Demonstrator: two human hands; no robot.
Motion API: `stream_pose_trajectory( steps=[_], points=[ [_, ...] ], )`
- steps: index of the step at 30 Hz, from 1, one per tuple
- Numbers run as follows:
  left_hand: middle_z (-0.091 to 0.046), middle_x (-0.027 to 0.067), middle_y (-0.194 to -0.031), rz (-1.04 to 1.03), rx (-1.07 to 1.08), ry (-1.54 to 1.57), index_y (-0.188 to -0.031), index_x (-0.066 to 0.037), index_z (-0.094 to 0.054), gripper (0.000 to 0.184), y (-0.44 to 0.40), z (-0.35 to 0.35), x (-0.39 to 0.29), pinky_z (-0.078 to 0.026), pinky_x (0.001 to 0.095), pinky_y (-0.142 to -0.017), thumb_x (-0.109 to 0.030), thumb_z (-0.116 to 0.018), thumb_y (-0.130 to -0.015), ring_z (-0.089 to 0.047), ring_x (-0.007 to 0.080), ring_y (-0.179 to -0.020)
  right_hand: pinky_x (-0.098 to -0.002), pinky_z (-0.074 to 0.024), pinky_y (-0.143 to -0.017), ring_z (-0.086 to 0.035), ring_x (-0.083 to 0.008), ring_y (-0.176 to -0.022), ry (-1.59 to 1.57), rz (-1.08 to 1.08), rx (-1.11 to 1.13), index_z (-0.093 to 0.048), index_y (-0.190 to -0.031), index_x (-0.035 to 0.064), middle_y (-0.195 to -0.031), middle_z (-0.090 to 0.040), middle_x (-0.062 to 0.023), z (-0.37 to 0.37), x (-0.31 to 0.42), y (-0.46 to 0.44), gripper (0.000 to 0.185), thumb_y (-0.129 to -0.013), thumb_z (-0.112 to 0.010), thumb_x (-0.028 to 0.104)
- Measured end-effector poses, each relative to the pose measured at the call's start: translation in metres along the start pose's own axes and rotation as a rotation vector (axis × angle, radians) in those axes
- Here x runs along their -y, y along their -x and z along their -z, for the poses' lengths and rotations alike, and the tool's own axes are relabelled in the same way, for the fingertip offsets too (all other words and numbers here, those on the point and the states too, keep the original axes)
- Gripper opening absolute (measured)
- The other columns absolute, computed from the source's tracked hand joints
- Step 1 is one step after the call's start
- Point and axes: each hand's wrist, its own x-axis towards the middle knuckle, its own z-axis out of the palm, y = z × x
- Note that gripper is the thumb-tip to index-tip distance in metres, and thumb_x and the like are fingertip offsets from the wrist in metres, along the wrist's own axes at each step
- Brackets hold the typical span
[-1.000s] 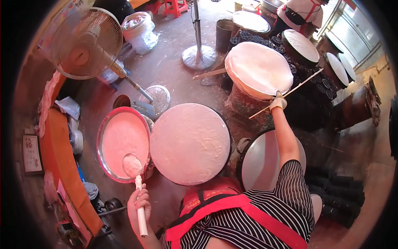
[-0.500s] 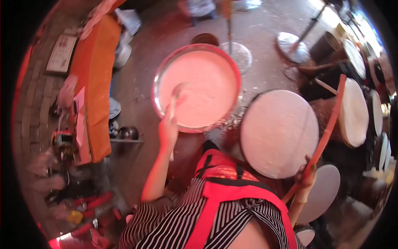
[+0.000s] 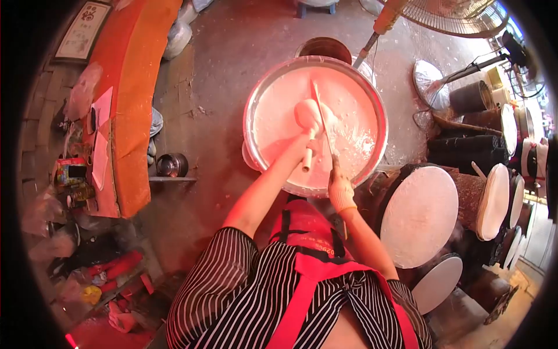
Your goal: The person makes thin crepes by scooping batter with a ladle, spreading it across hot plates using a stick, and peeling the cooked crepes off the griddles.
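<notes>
A wide round metal basin in front of me holds a pale, thick liquid that looks like batter. My left hand is closed around the short wooden handle of a ladle, whose bowl is over the liquid. In my right hand, which wears a pale glove with dark fingers, is a long thin wooden stick. That stick reaches over the basin, close beside the ladle; whether the two touch I cannot tell.
Drum-like cylinders with pale round tops stand at the right. An orange-covered table runs along the left. Behind the basin are a dark bucket and a standing fan. A metal pot sits at left.
My right hand has swung the long stick from the right side to above the basin. The ladle has come up out of the liquid and moved right, near the stick. My view has shifted.
</notes>
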Motion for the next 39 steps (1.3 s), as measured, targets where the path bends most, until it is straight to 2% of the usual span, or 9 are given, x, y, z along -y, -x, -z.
stream_pose_trajectory(
  steps=[4,13,16,20,24,33,34,36,39],
  points=[
    [-0.045,0.0012,-0.062,0.203,0.177,0.367,-0.088,-0.005,-0.042,0.009,0.03,-0.039,0.041,-0.034,0.0205,-0.037,-0.012,-0.044,-0.094,-0.039,0.0079,-0.041,-0.0523,-0.049,-0.068,-0.062,-0.0447,-0.076,-0.179,0.089,-0.082,-0.019,-0.153,0.0231,-0.095,-0.065,-0.0241,0.03,-0.004,0.069,0.067,-0.094,-0.048,0.011],
    [-0.042,0.0009,-0.07,-0.178,0.639,0.025,-0.105,0.004,-0.042,0.017,0.238,-0.19,0.156,-0.038,0.0206,-0.046,-0.01,-0.048,-0.097,-0.042,0.0076,-0.054,-0.0463,-0.0485,-0.068,-0.062,-0.0389,-0.078,-0.39,0.47,-0.378,-0.027,-0.152,0.0178,-0.106,-0.063,-0.0215,0.121,-0.043,0.198,0.069,-0.089,-0.05,0.001],
    [-0.041,0.0009,-0.07,-0.197,0.642,-0.092,-0.105,-0.001,-0.041,0.016,0.325,-0.239,0.193,-0.037,0.0209,-0.045,-0.015,-0.044,-0.101,-0.041,0.0076,-0.054,-0.0448,-0.0493,-0.069,-0.063,-0.0374,-0.081,-0.436,0.524,-0.343,-0.03,-0.151,0.0137,-0.123,-0.059,-0.0221,0.177,-0.038,0.227,0.068,-0.088,-0.048,-0.002],
    [-0.039,0.0,-0.07,-0.473,0.504,-0.526,-0.103,-0.004,-0.039,0.018,0.423,-0.304,0.2,-0.031,0.0169,-0.036,-0.022,-0.039,-0.104,-0.036,0.0039,-0.049,-0.036,-0.0466,-0.097,-0.054,-0.0343,-0.124,-0.406,0.602,-0.445,-0.032,-0.149,0.0047,-0.143,-0.045,-0.0204,0.242,-0.027,0.24,0.064,-0.087,-0.045,-0.007],
    [-0.044,0.0003,-0.071,-0.79,0.182,-0.993,-0.104,-0.003,-0.042,0.031,0.435,-0.303,0.162,-0.03,0.016,-0.034,-0.032,-0.049,-0.101,-0.038,0.0022,-0.048,-0.0391,-0.0495,-0.091,-0.059,-0.0361,-0.114,-0.435,0.591,-0.735,-0.029,-0.15,0.0067,-0.14,-0.049,-0.0211,0.242,-0.011,0.247,0.061,-0.092,-0.048,-0.001],
    [-0.044,0.0001,-0.069,0.247,-0.023,-0.597,-0.11,0.005,-0.04,0.022,0.339,-0.19,0.174,-0.039,0.0182,-0.039,-0.015,-0.042,-0.102,-0.043,0.0052,-0.05,-0.0398,-0.0466,-0.096,-0.056,-0.0346,-0.122,-0.567,0.272,-0.72,-0.038,-0.146,0.0057,-0.138,-0.052,-0.0201,0.112,-0.083,0.372,0.055,-0.091,-0.049,0.0],
    [-0.043,0.0002,-0.069,0.318,-0.053,-0.569,-0.111,0.005,-0.04,0.021,0.336,-0.179,0.205,-0.038,0.0181,-0.038,-0.014,-0.043,-0.101,-0.043,0.0052,-0.051,-0.0372,-0.052,-0.084,-0.067,-0.0274,-0.102,-0.444,0.184,-0.787,-0.041,-0.143,0.0044,-0.12,-0.065,-0.0151,0.092,-0.11,0.405,0.053,-0.091,-0.049,0.0],
    [-0.042,-0.0003,-0.068,0.419,-0.123,-0.576,-0.111,0.004,-0.039,0.02,0.328,-0.165,0.267,-0.037,0.0177,-0.037,-0.012,-0.043,-0.1,-0.042,0.0052,-0.05,-0.0292,-0.0503,-0.058,-0.062,-0.0152,-0.064,-0.802,-0.073,-0.758,-0.047,-0.139,0.0046,-0.086,-0.066,-0.0061,0.066,-0.142,0.482,0.044,-0.095,-0.05,0.005],
    [-0.038,-0.0011,-0.067,0.681,-0.133,-0.548,-0.113,0.005,-0.038,0.019,0.32,-0.167,0.376,-0.038,0.0196,-0.039,-0.006,-0.04,-0.097,-0.039,0.0055,-0.05,-0.0199,-0.0298,-0.041,-0.037,-0.0025,-0.045,-1.417,-0.447,-0.847,-0.057,-0.128,0.0067,-0.064,-0.05,0.0023,0.046,-0.155,0.585,0.039,-0.1,-0.052,0.033]
  ],
)
